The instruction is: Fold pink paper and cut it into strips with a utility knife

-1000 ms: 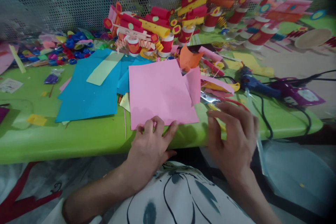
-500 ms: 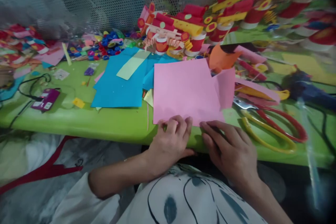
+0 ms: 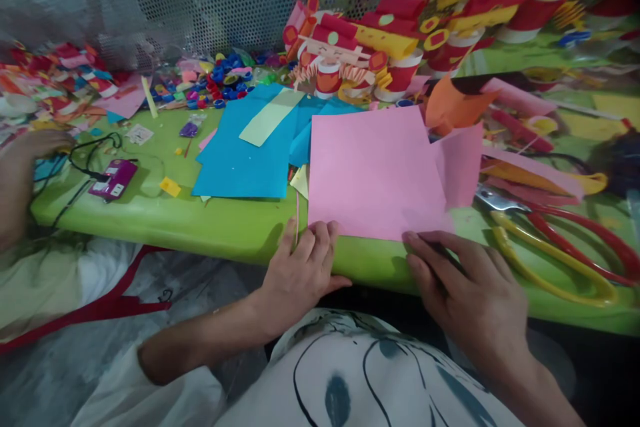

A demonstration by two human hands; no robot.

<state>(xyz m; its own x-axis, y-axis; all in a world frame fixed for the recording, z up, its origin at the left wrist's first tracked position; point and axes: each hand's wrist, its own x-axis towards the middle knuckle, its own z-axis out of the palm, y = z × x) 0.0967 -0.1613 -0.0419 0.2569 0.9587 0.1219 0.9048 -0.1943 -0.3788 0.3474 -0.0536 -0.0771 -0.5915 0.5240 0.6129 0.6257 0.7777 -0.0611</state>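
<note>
A pink paper sheet [image 3: 370, 167] lies at the front of the green table. My left hand [image 3: 303, 260] rests at the sheet's lower left corner. Its fingertips touch the near edge and its thumb stands apart, below the table's front edge. At the lower right of the sheet is my right hand [image 3: 470, 280], its index fingertip on the near edge. The fingers there are stretched forward, with the thumb a little apart beneath. To the right of the sheet lie scissors [image 3: 555, 227] with one red and one yellow handle loop.
Blue paper [image 3: 250, 160] with a pale green strip [image 3: 270, 117] lies left of the pink sheet. Paper-cup figures [image 3: 327, 73] stand behind. A purple device [image 3: 114, 180] with a cable sits left, near another person's hand [image 3: 30, 160]. Orange paper [image 3: 455, 107] is at the right.
My left hand has slid left along the sheet's near edge to its corner, while my right hand stays at the right part. The view has shifted; another person's hand shows at the far left.
</note>
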